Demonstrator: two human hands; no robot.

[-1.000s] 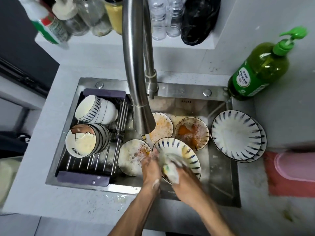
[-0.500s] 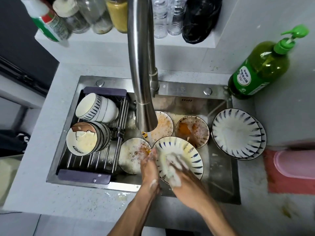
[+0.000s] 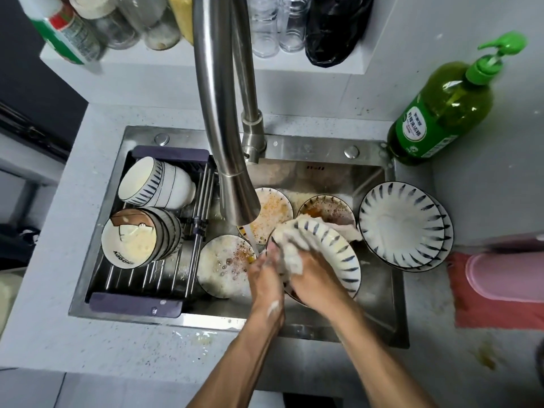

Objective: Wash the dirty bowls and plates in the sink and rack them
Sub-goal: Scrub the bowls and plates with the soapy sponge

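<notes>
L hand (image 3: 265, 272) grips plate (image 3: 338, 254); R hand (image 3: 312, 278) presses cloth (image 3: 294, 245).

Soft, even, fairly dim light falls from overhead, leaving no hard shadows — only a dull shade under the forearms and along the sink wall (image 3: 396, 290) nearest the person. Pale streaks of glare run down the faucet (image 3: 219, 113) above the hands, and a weaker sheen sits on the green soap bottle (image 3: 441, 113) up to their right. The wide lens bows the counter edges (strongest at the corners). The spray bottle (image 3: 61, 30) far up-left is smeared — the hands themselves look slightly soft.
</notes>
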